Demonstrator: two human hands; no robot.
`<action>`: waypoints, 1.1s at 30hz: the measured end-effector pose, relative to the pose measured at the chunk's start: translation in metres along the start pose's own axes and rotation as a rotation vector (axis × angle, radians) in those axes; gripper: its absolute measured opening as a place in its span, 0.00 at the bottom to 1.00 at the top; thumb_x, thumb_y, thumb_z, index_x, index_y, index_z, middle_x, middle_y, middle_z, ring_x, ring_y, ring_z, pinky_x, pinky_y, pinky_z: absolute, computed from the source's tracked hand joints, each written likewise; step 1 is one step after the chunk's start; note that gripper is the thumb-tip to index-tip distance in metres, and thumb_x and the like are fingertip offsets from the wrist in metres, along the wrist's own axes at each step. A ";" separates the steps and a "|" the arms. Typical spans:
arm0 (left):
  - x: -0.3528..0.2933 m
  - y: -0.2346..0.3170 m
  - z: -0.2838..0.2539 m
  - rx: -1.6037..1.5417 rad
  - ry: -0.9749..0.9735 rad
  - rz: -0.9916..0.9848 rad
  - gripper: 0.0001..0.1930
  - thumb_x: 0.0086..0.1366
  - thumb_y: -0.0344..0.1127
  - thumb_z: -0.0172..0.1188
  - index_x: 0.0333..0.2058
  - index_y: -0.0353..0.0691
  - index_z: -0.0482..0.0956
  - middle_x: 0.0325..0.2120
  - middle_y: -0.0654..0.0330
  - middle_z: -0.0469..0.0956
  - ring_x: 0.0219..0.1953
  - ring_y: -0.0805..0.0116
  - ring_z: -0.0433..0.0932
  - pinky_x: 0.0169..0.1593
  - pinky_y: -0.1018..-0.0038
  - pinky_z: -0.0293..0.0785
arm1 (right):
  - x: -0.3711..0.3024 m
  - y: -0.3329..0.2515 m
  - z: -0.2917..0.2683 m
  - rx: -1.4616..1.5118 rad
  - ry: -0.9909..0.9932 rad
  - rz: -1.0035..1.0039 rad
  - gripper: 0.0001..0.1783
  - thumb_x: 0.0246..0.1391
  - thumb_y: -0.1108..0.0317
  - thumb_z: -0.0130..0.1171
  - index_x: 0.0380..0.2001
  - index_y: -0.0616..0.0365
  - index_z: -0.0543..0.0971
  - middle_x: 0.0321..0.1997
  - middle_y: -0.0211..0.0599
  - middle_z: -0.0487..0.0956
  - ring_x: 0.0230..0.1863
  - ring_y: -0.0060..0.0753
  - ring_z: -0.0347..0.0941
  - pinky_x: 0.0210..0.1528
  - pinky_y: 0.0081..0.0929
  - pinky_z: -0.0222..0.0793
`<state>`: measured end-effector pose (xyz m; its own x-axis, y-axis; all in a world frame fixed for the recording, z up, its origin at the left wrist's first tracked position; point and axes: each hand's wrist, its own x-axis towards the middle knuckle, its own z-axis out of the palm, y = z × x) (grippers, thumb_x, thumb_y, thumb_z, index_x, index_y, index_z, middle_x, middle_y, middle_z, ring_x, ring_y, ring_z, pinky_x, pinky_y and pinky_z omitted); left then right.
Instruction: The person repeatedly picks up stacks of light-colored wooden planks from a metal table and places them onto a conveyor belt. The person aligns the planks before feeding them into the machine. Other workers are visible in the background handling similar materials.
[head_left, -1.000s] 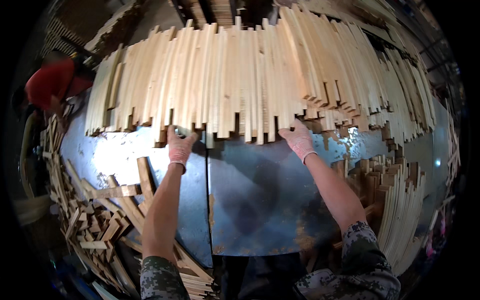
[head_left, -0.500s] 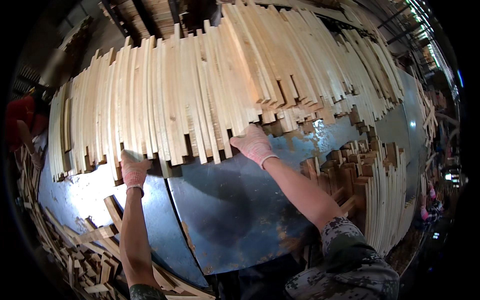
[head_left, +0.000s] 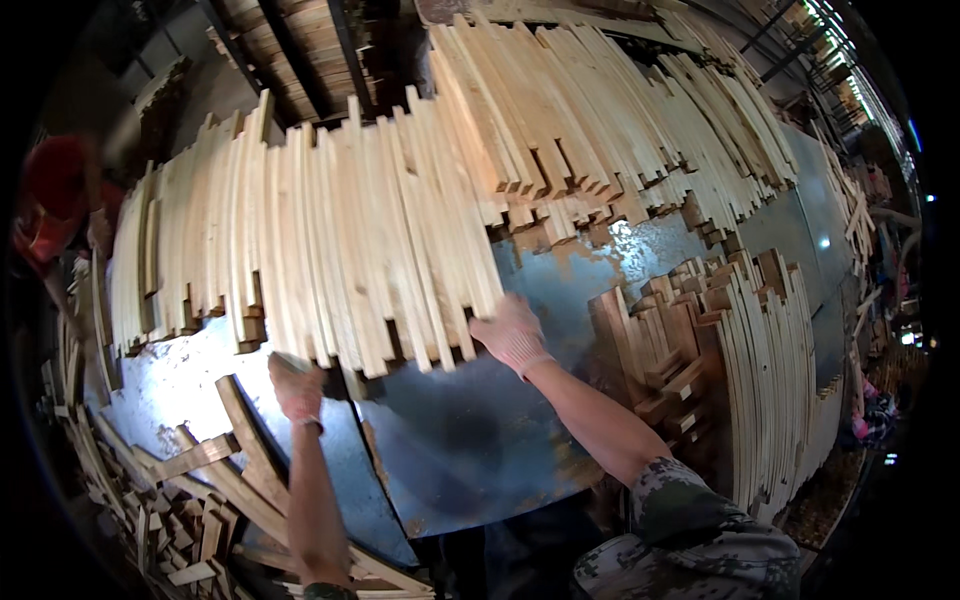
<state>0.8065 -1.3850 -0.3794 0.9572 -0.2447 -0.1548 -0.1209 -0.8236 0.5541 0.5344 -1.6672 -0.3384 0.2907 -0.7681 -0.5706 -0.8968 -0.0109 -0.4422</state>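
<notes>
Both my hands wear pale, pinkish work gloves. Between them lies a broad row of long, light wooden strips (head_left: 375, 240), side by side on the blue metal table (head_left: 480, 450), with uneven near ends. My left hand (head_left: 297, 388) is closed at the near left corner of this row, thumb toward the strips. At the near right corner my right hand (head_left: 512, 333) grips the outermost strip, fingers partly hidden. More wooden strips (head_left: 190, 250) lie against the row's left side. To its right, a higher layered stack of strips (head_left: 580, 120) rises, now with a gap beside its near ends.
Shorter wooden pieces are piled (head_left: 765, 370) at the right of the table. Scrap offcuts (head_left: 190, 540) heap up at the lower left, with several longer boards (head_left: 255, 440) leaning at the table edge. A co-worker in red (head_left: 60, 200) stands at the far left.
The row of strips between my hands has slid toward me, away from the higher stack on the right. Both hands moved nearer with it. The co-worker's arms have shifted by the left-end strips.
</notes>
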 end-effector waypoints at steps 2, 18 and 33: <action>-0.057 -0.019 -0.018 0.010 -0.026 -0.075 0.46 0.49 0.34 0.75 0.68 0.31 0.68 0.59 0.38 0.77 0.64 0.36 0.75 0.70 0.53 0.71 | -0.049 0.029 0.006 0.010 0.005 -0.033 0.38 0.54 0.52 0.70 0.60 0.70 0.77 0.64 0.65 0.77 0.62 0.69 0.79 0.66 0.52 0.77; -0.422 -0.179 -0.126 -0.036 -0.231 -0.154 0.54 0.47 0.34 0.79 0.72 0.26 0.62 0.62 0.36 0.74 0.66 0.34 0.73 0.69 0.53 0.72 | -0.348 0.280 0.051 0.009 -0.107 -0.021 0.35 0.46 0.53 0.77 0.55 0.61 0.81 0.58 0.60 0.79 0.58 0.66 0.79 0.61 0.54 0.77; -0.246 -0.191 -0.075 0.197 -0.275 0.050 0.49 0.70 0.60 0.67 0.78 0.33 0.60 0.78 0.34 0.56 0.81 0.39 0.51 0.80 0.57 0.54 | -0.165 0.254 0.078 0.683 0.118 -0.453 0.45 0.68 0.67 0.64 0.82 0.61 0.57 0.83 0.49 0.64 0.79 0.44 0.64 0.79 0.36 0.60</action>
<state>0.6139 -1.1290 -0.3864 0.8451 -0.3941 -0.3613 -0.2400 -0.8835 0.4023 0.2845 -1.4931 -0.4106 0.5038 -0.8456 -0.1765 -0.2904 0.0266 -0.9565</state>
